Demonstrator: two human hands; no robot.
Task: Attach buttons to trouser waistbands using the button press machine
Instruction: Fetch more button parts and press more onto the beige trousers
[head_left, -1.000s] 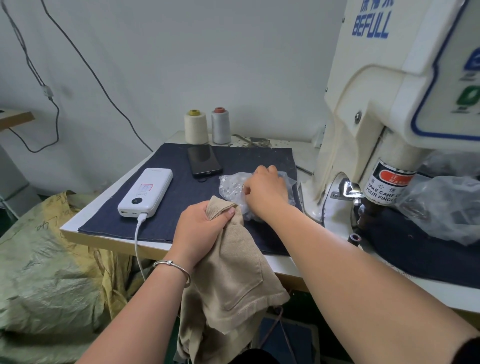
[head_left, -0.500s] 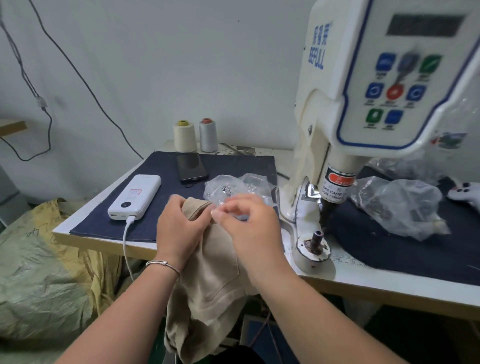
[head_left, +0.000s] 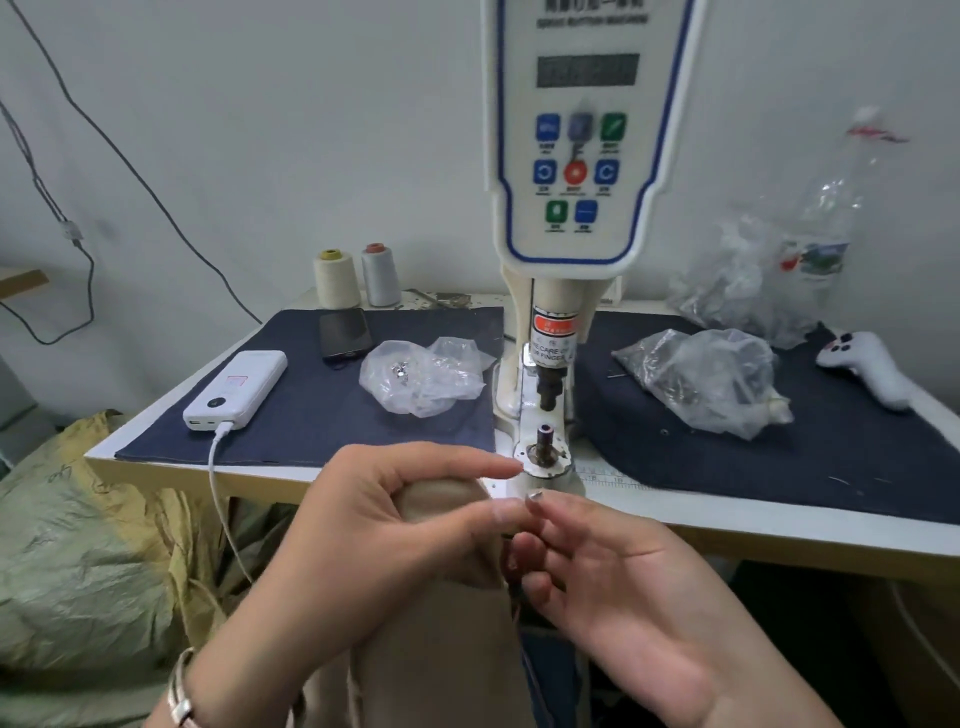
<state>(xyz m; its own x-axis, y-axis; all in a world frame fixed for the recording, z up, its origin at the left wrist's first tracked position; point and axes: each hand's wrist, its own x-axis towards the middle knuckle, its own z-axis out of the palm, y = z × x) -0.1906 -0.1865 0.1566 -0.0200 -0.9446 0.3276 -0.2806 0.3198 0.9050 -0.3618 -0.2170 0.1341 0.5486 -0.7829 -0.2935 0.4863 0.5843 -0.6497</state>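
Since 0.5 s ago both hands are sitting nearer the white button press machine (head_left: 582, 171), the left hand (head_left: 374, 525) gripping the beige fabric trouser waistband (head_left: 441, 499) while the right hand (head_left: 618, 577), just beside it, is pinching 1 small silver metal button (head_left: 535, 495) below the machine's lower die post (head_left: 544, 441).

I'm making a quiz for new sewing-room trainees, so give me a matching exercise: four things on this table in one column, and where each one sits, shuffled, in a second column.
Things
1. white power bank
2. black phone
3. thread cones
4. white game controller

Places
A. back of the table by the wall, left of the button press machine
B. far right, on the dark cloth
C. front left, with a white cable plugged in
D. on the dark cloth, just in front of the thread cones

Pairs: 1-C, 2-D, 3-A, 4-B
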